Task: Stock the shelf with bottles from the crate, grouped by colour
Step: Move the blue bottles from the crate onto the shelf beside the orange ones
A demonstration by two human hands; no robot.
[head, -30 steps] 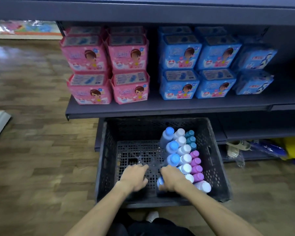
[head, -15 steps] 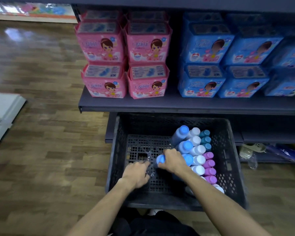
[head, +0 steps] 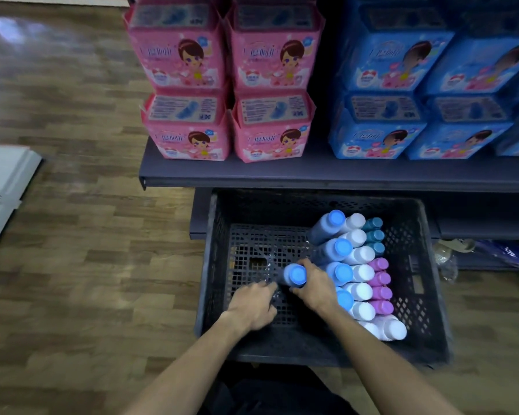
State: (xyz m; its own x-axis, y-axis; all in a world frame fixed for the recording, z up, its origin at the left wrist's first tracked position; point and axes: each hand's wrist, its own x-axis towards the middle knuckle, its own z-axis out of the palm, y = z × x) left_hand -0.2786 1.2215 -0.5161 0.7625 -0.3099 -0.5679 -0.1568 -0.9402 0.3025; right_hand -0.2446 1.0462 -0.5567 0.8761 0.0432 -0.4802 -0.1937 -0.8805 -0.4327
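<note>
head view looked down into the crate (head: 210, 265), where the right hand (head: 313, 290) curled round a blue bottle (head: 294, 274) just ahead of its knuckles, clear of the rows. to its right stood the other bottles (head: 358, 272), packed in rows by cap: blue nearest, then white, then teal and purple. the left hand (head: 253, 305) lay just beside the right, fingers bent down toward the crate floor; whether it held anything could not be told. the step in hand looked like pulling one blue bottle out. next would be a lift over the rim to the shelf (head: 312, 175) ahead, which held pink packs (head: 231, 85) and blue packs (head: 417, 94). the bottle's body was blurred, and the lower shelf sat in shadow.
</note>
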